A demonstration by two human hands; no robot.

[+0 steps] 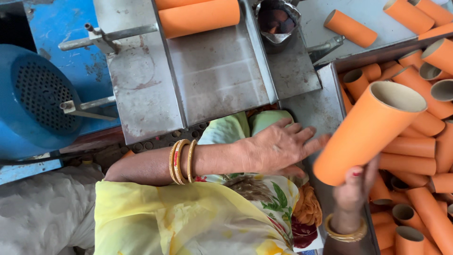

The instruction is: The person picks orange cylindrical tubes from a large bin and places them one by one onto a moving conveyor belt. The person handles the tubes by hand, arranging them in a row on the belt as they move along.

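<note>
Right hand (354, 189) fingers wrapped round one orange cardboard tube (370, 130), lifted off the bin pile (415, 156), left hand (278, 147) fingers spread flat toward it, two tubes already on the steel tray (217, 75), most remain binned.

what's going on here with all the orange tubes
A person in a yellow floral garment sits at a metal work table beside a blue motor housing. Their right hand holds an orange cardboard tube tilted, open end up. Their left hand, bangles on the wrist, lies flat with fingertips near that tube's lower end. A bin of orange tubes sits at the right, and another tube rests on the table's tray at the top.
</note>
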